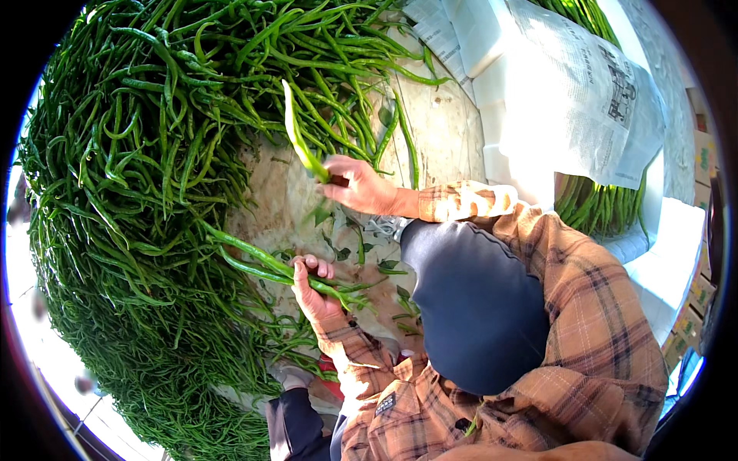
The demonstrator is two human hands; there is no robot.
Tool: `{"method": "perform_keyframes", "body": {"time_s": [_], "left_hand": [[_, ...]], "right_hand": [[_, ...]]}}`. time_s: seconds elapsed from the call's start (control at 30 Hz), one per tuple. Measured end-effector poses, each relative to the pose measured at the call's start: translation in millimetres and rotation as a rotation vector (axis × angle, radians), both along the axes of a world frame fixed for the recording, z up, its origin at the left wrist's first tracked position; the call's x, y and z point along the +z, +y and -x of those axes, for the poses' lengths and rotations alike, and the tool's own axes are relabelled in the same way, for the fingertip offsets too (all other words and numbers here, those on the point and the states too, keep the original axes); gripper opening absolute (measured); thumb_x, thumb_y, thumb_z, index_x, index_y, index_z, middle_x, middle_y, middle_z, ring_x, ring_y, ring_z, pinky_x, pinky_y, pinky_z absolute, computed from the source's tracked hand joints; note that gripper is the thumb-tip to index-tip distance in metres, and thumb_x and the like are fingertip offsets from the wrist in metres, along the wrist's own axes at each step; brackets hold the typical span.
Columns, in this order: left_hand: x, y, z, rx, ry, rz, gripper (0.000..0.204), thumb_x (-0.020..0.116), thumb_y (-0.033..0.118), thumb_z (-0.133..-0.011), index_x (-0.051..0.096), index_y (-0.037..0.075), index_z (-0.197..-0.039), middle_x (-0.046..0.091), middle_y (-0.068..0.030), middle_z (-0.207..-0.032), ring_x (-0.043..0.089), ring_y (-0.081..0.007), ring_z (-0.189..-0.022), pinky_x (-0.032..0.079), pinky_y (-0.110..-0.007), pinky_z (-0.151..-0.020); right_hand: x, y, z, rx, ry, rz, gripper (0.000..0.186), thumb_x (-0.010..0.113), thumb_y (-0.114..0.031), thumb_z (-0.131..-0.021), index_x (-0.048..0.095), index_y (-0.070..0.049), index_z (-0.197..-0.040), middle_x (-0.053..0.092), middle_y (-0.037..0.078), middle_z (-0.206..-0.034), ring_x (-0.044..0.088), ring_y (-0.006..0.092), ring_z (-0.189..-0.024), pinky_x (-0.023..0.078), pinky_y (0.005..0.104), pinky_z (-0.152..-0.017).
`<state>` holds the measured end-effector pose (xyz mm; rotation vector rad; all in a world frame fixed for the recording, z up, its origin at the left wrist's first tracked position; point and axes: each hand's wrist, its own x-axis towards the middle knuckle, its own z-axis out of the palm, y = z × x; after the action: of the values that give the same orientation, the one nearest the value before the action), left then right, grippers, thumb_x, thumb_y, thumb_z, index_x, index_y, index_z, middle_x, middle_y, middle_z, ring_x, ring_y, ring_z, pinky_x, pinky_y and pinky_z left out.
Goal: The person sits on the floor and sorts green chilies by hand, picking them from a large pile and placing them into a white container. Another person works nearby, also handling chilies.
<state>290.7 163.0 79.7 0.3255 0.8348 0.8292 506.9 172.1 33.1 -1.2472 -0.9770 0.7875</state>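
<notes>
My right hand pinches one long green chili pepper near its darker end. The pale tip of this pepper points up and away from me. Lower down, my left hand is closed around a few long green chili peppers, which stick out on both sides of the fingers. Both hands are above the pale floor, beside a large heap of the same peppers that fills the left side. How many peppers my left hand holds is partly hidden by the fingers.
At the right stands a white foam box, partly covered by newspaper, with green peppers inside. Leaves and stray peppers lie on the floor. My dark-trousered knee is close below my right forearm. Cartons line the right edge.
</notes>
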Motion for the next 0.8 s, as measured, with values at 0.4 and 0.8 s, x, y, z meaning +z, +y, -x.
{"method": "perform_keyframes", "body": {"time_s": [0.4,0.8], "left_hand": [[9,-10,-9,-0.016,-0.306,0.464,0.032,0.053,0.018,-0.095,0.051,0.004,-0.124,0.056,-0.004,-0.103,0.054,-0.0143,-0.08,0.052,-0.028,-0.07],[26,-14,-35,-0.023,-0.351,0.2,0.027,0.06,0.008,-0.09,0.049,0.008,-0.114,0.041,-0.0017,-0.081,0.039,-0.0127,-0.07,0.039,-0.027,-0.065]], "right_hand": [[-23,18,26,0.321,-0.747,-0.402,0.045,0.057,-0.013,-0.08,0.054,-0.012,-0.124,0.05,0.019,-0.12,0.058,0.034,-0.101,0.054,0.0373,-0.078],[-84,50,-68,-0.003,-0.727,0.563,0.026,0.061,-0.02,-0.08,0.063,-0.003,-0.1,0.06,0.017,-0.101,0.061,0.0312,-0.084,0.051,0.042,-0.074]]}}
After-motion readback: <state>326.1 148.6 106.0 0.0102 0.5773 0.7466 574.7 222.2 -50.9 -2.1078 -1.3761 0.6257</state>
